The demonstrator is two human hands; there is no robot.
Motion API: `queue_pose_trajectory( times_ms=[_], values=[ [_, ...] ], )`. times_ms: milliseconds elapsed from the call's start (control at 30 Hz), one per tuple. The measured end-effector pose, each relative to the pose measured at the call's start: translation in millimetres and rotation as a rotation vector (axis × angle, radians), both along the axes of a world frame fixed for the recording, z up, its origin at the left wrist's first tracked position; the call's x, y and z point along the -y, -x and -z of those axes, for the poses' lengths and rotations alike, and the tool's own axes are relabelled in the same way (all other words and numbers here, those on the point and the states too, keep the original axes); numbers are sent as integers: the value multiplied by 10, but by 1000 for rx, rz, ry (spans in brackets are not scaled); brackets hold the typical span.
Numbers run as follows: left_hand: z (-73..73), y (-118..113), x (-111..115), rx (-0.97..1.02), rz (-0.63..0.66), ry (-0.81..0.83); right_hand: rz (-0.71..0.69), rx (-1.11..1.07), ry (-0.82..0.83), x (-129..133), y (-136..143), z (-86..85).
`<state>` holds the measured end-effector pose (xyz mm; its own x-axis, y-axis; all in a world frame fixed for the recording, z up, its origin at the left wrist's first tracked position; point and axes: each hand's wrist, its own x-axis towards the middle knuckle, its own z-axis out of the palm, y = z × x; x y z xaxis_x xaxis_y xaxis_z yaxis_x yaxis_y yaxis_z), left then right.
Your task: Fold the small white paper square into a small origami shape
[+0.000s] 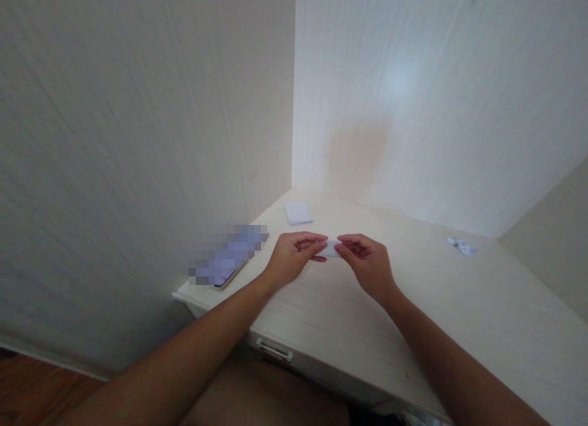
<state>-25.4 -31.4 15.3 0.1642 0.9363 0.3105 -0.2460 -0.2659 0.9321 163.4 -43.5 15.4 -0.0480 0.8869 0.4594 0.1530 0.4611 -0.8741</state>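
Note:
Between my two hands, just above the desk top, is a small folded piece of white paper (pixel 329 249). My left hand (pixel 296 253) pinches its left end with thumb and fingers. Its right end is pinched the same way by my right hand (pixel 366 254). The fingertips cover both ends, so only the middle of the paper shows. Behind my left hand, a stack of square white paper sheets (pixel 298 213) lies on the desk.
The white desk (pixel 331 315) meets walls at the left and back. A phone with a blurred screen (pixel 232 257) lies along the left edge. Small crumpled or folded white pieces (pixel 461 246) are at the right. A drawer handle (pixel 274 350) is on the desk's front.

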Motion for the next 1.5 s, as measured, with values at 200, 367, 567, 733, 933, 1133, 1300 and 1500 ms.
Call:
queue_pose_trajectory(
  times_ms=[200,367,567,733,933,1133,1300,1500],
  values=[
    [-15,19,3,5,24,2,10,15,-35,-8,-9,-5],
    [5,45,-27,15,52,-8,30,26,-51,-17,-31,-13],
    [30,54,-53,18,35,-17,26,39,-63,-8,-42,-35],
    [5,51,-33,-12,25,-30,11,39,-60,4,-39,-44],
    [-40,73,10,-178,5,-115,-35,42,-42,-10,-43,-17],
    [-42,58,6,-250,-45,-214,-36,40,-14,3,-36,-21],
    [-28,56,-18,-192,-10,-109,-14,55,-18,-1,-44,-9],
    [-2,54,-43,-194,9,-72,6,223,-168,13,-67,-38]
  ],
)
